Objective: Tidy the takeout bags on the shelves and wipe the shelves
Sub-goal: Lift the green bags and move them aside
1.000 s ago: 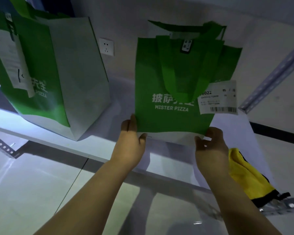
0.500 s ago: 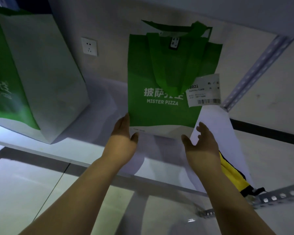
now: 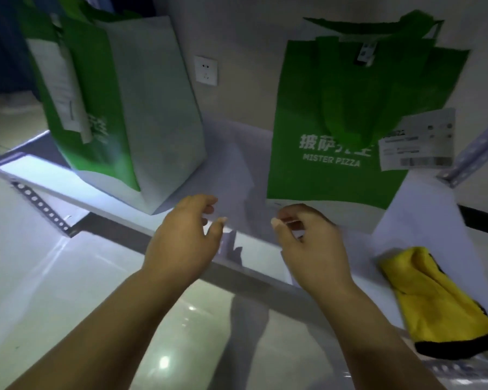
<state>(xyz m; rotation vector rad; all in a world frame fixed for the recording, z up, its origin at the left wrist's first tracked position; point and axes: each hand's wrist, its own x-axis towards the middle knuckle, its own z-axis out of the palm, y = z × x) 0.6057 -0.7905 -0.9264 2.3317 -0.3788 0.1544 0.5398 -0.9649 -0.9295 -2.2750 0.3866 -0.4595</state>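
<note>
On the shelf (image 3: pixel 231 164), two green bags (image 3: pixel 124 108) (image 3: pixel 299 108), one yellow cloth (image 3: pixel 434 299); left hand (image 3: pixel 181 237), right hand (image 3: pixel 313 249) loosely curled, apparently empty.

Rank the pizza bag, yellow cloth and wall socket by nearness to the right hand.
1. Pizza bag, just beyond the right hand.
2. Yellow cloth, on the shelf to its right.
3. Wall socket, back left on the wall.
</note>
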